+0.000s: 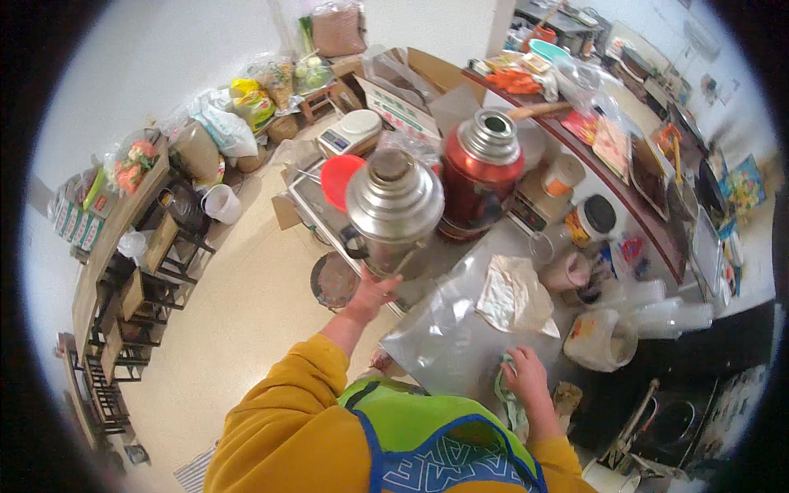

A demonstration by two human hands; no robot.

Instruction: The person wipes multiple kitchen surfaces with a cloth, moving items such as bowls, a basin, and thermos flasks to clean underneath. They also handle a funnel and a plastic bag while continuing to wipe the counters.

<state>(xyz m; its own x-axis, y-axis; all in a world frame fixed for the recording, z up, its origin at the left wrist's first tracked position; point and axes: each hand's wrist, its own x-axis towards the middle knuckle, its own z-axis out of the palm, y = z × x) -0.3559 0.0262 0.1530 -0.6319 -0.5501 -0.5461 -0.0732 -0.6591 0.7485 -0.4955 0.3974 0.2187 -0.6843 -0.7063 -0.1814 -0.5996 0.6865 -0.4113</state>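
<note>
A silver metal thermos flask (pixel 396 203) with a stopper in its neck stands upright at the table's left edge. My left hand (pixel 372 294) is at its base, fingers spread; whether they touch the metal is unclear. Just right of it stands a red thermos flask (pixel 479 179), its mouth uncovered. My right hand (pixel 527 377) is closed on a pale green cloth (pixel 509 400) at the table's near edge. A crumpled beige cloth (pixel 516 296) lies flat beyond that hand, on the grey metal tabletop (pixel 441 333).
Behind the flasks are a red bowl (pixel 340 182), a kitchen scale (pixel 352 132) and a cardboard box (pixel 400 114). Along the right stand a lidded jar (pixel 592 220), a plastic tub (pixel 599 340) and stacked clear containers (pixel 669 317). A dark red shelf (pixel 616 169) overhangs there. Stools (pixel 161 243) line the left.
</note>
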